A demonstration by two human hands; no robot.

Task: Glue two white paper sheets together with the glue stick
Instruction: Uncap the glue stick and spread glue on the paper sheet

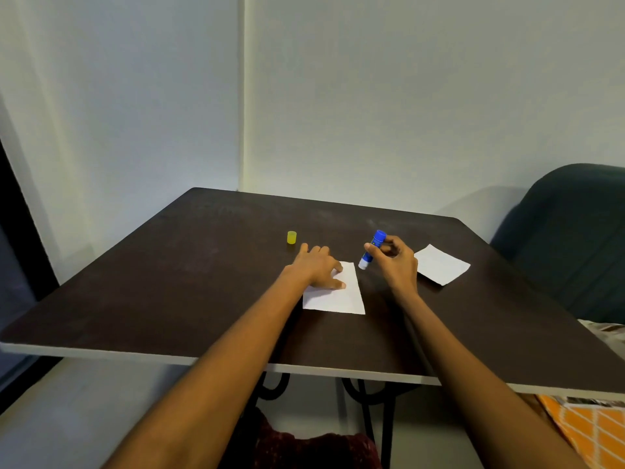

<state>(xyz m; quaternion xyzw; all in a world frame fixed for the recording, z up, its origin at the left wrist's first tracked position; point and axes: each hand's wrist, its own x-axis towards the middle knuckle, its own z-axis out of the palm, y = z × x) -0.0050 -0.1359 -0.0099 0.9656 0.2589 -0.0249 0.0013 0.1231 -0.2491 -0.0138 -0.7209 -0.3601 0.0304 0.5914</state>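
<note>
Early stage: yellow cap (291,237) off and standing on the table (169,282), left hand (316,267) spread flat pinning the near sheet (338,296), right hand (394,262) pinching the glue stick (371,249) tip-down beside it; second sheet (441,265) lies apart, unjoined.

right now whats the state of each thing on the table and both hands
glue stick: uncapped, tilted, white tip down, above the table
yellow cap: off, standing alone on the table
near paper sheet: flat, pinned by left hand
far paper sheet: flat, untouched
left hand: pressing flat, open
right hand: gripping the glue stick
</note>
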